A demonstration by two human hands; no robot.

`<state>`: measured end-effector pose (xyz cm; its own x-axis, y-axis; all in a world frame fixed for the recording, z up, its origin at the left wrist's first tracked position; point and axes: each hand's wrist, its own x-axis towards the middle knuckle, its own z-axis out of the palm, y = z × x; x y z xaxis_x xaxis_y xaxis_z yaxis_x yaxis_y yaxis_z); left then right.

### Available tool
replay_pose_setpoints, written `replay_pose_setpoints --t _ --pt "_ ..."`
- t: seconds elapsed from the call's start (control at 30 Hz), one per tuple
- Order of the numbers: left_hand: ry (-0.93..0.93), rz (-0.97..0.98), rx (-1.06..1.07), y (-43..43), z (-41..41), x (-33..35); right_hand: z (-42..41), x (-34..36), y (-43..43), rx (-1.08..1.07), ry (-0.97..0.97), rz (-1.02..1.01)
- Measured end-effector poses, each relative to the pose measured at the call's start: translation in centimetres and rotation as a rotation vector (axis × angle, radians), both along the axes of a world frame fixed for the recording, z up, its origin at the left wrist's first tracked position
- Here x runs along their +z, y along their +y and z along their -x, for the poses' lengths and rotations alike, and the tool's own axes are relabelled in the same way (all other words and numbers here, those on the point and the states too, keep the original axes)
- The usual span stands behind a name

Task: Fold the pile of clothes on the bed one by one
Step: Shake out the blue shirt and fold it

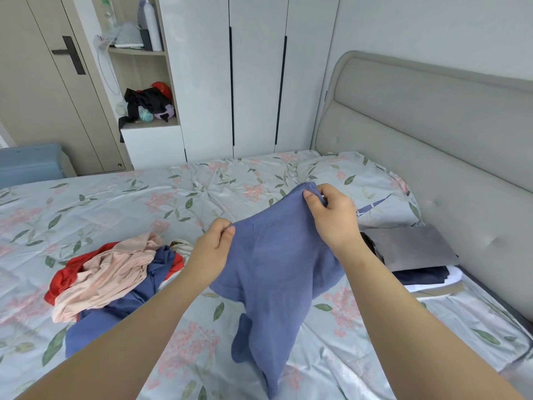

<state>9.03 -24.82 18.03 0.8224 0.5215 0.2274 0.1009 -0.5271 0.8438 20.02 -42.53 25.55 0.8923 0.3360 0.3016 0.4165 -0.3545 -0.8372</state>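
Two-handed, pinches waistband of blue trousers (277, 264) with left grip (212, 246) and right grip (331, 217), holding them up right of the clothes pile (109, 272).

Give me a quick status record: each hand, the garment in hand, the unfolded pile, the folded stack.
left hand: pinches the blue garment's top edge
right hand: pinches the same edge, farther away
blue garment: held up, lower end trailing on the bed
unfolded pile: on the bed to the left; pink, red, blue pieces
folded stack: right, by the headboard; grey piece on top
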Motion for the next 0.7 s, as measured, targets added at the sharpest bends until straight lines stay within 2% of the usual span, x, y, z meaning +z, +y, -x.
replay_pose_setpoints --t 0.07,0.13,0.2,0.3,0.43,0.53,0.57,0.6,0.67,0.7 --pt "-0.042 -0.076 -0.040 0.8 0.4 0.5 -0.3 -0.1 0.1 -0.008 0.003 0.002" --pt "0.011 -0.113 -0.160 1.8 0.8 1.2 -0.7 -0.1 0.2 -0.019 0.003 0.009" --pt "0.166 -0.198 -0.272 3.0 1.0 2.1 -1.2 -0.2 0.3 -0.009 -0.005 0.024" --pt "0.428 -0.443 -0.358 5.7 0.6 3.0 -1.9 -0.2 0.5 0.061 0.033 0.062" --pt "0.672 -0.603 -0.313 9.3 0.2 2.8 -3.1 -0.2 0.0 0.309 0.260 0.229" --pt "0.793 -0.594 -0.204 10.5 -0.4 2.6 -4.7 -1.1 0.6 0.332 0.231 0.455" --pt "0.796 -0.504 -0.152 10.6 -0.8 2.5 -5.2 -1.4 1.0 0.299 0.201 0.510" --pt "0.743 -0.315 -0.096 10.9 -1.3 2.1 -5.8 -1.8 1.5 0.257 0.176 0.557" --pt "0.541 0.330 0.068 10.7 -2.4 2.0 -6.8 -2.2 2.6 0.193 0.157 0.597" --pt "0.430 0.618 0.138 10.5 -2.9 2.1 -7.2 -2.2 3.3 0.177 0.178 0.555"
